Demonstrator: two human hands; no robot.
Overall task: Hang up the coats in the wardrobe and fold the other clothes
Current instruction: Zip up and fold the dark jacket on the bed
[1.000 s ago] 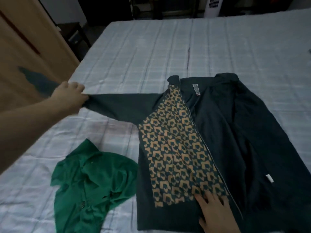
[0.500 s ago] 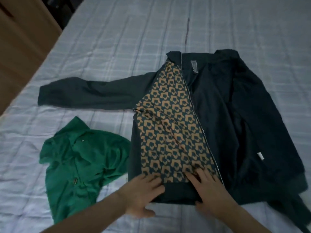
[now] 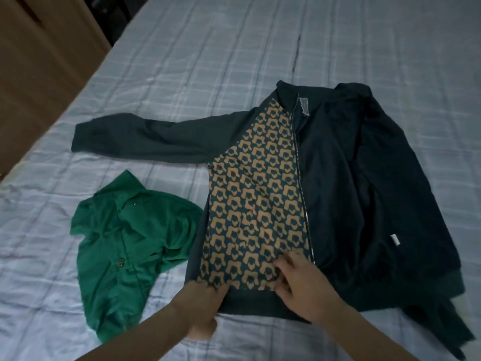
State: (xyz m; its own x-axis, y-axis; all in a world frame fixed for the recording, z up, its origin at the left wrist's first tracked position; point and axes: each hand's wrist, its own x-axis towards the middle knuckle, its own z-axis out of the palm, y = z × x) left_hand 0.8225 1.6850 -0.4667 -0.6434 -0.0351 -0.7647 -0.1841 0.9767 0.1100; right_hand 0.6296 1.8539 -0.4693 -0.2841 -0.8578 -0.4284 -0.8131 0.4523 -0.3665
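Pale blue checked bedsheet (image 3: 234, 61) fills most of my view, a bit rumpled, with a brown wooden panel (image 3: 39, 74) running along its left edge.

On the sheet I've got the dark jacket (image 3: 351, 178) spread flat, collar toward the far side of the bed. It's dark navy or teal, hard to call in this dim light. One front panel has an orange and teal repeating pattern (image 3: 250, 204), and a silver zipper (image 3: 302, 178) runs down beside it. The other half looks flipped open with the plain dark lining showing, a small label (image 3: 304, 105) at the neck and a little white tag (image 3: 395, 240) lower down. One sleeve (image 3: 145, 136) stretches straight out from the jacket toward the wooden panel. The other sleeve I can't really trace, it's lost in the dark folds, and the jacket's near right corner trails off to the frame edge.

Left hand (image 3: 201, 312) is at the jacket's bottom hem, fingers tucked under the fabric edge, so I can't tell if they're actually pinching it. Right hand (image 3: 304, 287) lies on the hem band just beside it, fingers slightly spread and pressing on the patterned cloth.

Just left of the jacket there's a crumpled green shirt (image 3: 130, 248) with buttons, touching the jacket's side.
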